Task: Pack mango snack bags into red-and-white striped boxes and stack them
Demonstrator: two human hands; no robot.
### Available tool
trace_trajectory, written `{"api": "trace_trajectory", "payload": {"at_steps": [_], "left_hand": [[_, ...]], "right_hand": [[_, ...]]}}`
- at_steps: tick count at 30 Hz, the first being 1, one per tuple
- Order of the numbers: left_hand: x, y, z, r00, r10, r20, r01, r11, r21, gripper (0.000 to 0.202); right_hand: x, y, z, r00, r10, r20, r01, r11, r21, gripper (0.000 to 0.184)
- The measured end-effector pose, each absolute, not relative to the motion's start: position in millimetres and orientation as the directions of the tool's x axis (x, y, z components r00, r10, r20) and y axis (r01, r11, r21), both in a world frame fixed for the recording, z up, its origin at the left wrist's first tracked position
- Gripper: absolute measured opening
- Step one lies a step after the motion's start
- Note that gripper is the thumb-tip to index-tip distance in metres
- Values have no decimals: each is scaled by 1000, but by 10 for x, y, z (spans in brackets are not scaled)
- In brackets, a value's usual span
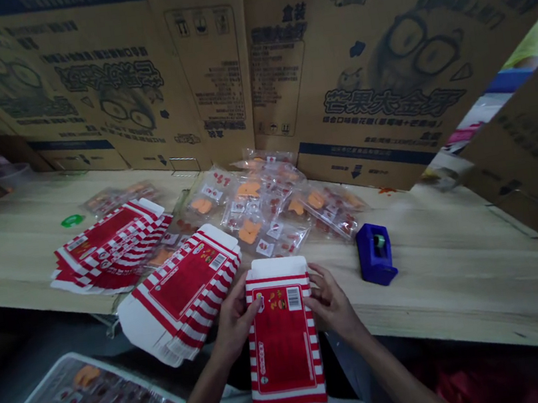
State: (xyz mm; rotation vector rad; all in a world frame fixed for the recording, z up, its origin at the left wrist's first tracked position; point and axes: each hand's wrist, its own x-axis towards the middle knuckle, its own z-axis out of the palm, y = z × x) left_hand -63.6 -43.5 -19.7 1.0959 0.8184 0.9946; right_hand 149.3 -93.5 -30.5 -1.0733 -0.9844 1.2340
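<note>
Between my two hands is a red-and-white striped carton, its white end flap pointing away from me. My left hand grips the carton's left edge, thumb on the printed face. On the opposite edge, my right hand has its thumb and fingers closed on the carton near the barcode. Just left lies a fanned stack of like cartons, jutting over the table's front edge. Beyond the carton, clear plastic packets with orange and red pieces lie heaped.
A blue tape dispenser stands right on the wooden table. More striped cartons lie at left, near a green ring. Large cardboard boxes wall the back. A white bin of packets sits at lower left.
</note>
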Motion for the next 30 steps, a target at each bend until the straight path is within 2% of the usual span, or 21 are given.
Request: {"api": "trace_trajectory", "payload": {"at_steps": [2, 4, 7, 9, 12, 14, 16, 18, 21, 25, 30], "left_hand": [[-648, -452, -214, 387, 920, -65, -248, 172, 953, 60], [-657, -473, -235, 397, 914, -86, -251, 198, 948, 56], [-630, -480, -242, 352, 927, -127, -188, 203, 961, 39], [-587, -456, -221, 307, 940, -148, -137, 197, 971, 29], [-540, -379, -167, 273, 942, -194, -142, 238, 961, 27], [-548, -312, -131, 294, 927, -232, -162, 288, 944, 32], [-584, -243, -109, 361, 897, -257, -140, 324, 936, 44], [-625, -186, -115, 447, 856, -259, -91, 332, 939, 50], [-655, -151, -195, 509, 844, -168, -7, 199, 980, 37], [-654, -195, -329, 500, 864, -55, 117, -4, 993, 29], [-654, -215, -267, 529, 848, -5, 254, -153, 955, 27]], "right_hand": [[1573, -904, -328, 94, 995, 23, -129, 35, -991, 62], [1652, -890, -356, 97, 994, 49, -10, 50, -999, 48], [1724, -899, -386, 115, 978, 174, 144, 157, -977, 23], [1731, -915, -390, 109, 966, 235, 177, 213, -961, 19], [1715, -928, -358, 149, 971, 186, 68, 177, -982, 21], [1717, -921, -317, 140, 986, 87, -67, 97, -993, 37], [1739, -906, -275, 40, 999, 7, -143, 13, -990, 49], [1772, -889, -258, -59, 998, -29, -133, -36, -990, 39], [1815, -878, -305, -64, 997, -33, -62, -37, -997, 22], [1821, -918, -427, 10, 998, 60, 114, 58, -992, 24], [1777, -963, -416, 12, 996, 84, 168, 80, -982, 25]]}}
